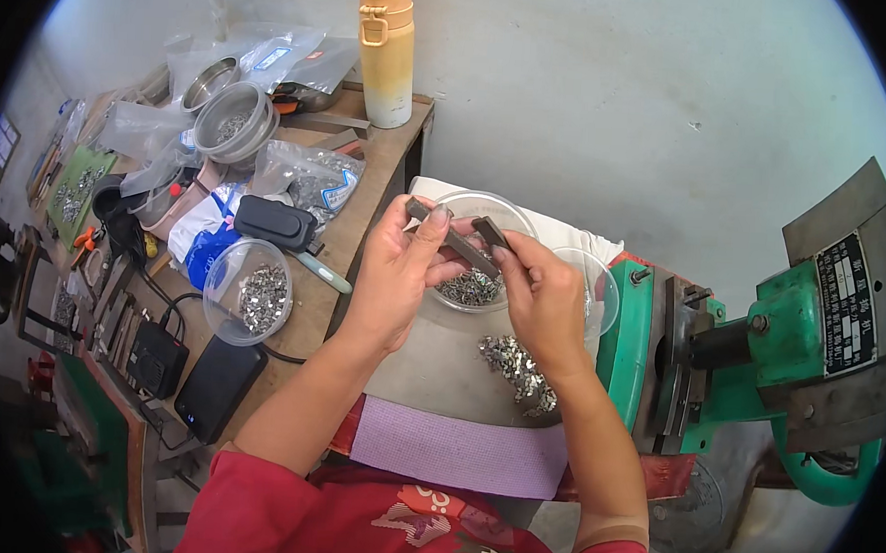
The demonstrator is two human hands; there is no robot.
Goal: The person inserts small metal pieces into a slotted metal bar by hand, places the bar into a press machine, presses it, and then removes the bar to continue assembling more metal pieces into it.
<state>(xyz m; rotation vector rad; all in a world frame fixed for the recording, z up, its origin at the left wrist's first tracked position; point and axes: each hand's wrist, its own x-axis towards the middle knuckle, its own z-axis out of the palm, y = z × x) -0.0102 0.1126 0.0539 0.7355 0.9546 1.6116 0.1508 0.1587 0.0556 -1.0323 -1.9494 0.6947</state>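
Note:
My left hand (391, 274) holds a dark grey metal bar (472, 254), which slants across the fingers with the thumb on top. In my right hand (547, 297), a short, dark flat block (488, 232) is pinched between thumb and fingers, close to the bar; whether the two touch I cannot tell. Below both hands stands a clear plastic tub (512, 205) with small shiny metal pieces in it, partly hidden by my fingers. A loose heap of similar metal pieces (520, 377) lies on the grey work surface (413, 375), near my right forearm.
At the right stands a green hand press (776, 334). A second clear tub (607, 295) is partly behind my right hand. The wooden table (304, 354) at left carries a tub of metal bits (250, 291), a phone (219, 390), plastic bags and a yellow bottle (386, 68).

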